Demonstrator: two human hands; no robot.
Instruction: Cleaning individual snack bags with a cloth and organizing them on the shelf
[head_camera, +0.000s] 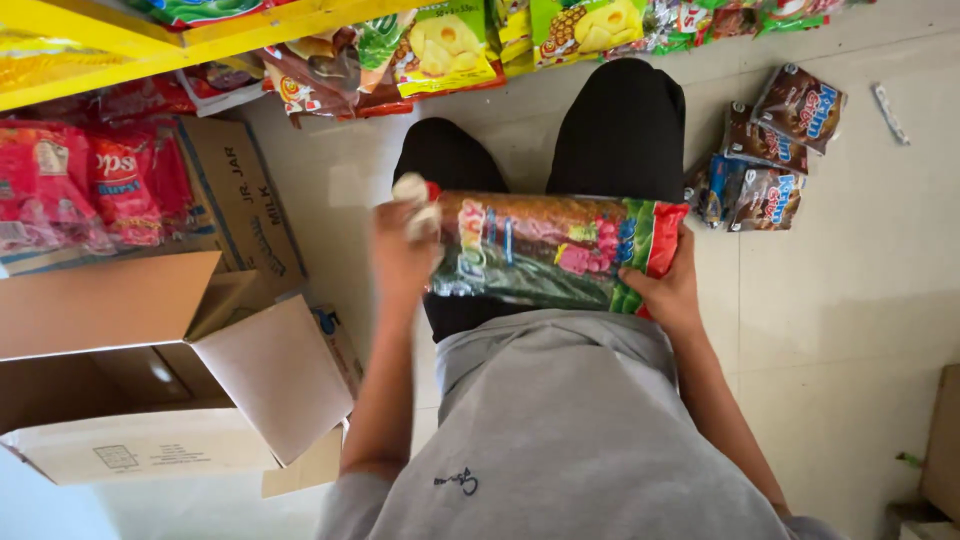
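Candy pack held across the lap

Hands grip a long multicoloured candy pack (555, 250) lying crosswise over the thighs. Left hand (400, 255) pinches a crumpled white cloth (418, 200) against its left end; right hand (668, 290) clasps the red-green right end.

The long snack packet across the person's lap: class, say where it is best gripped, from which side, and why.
Probably at its two short ends, one hand from each side. The long snack packet lies flat and crosswise over the knees, too wide for one hand. The right hand already clasps the red and green end; the left hand, also holding a pale cloth, is at the other.
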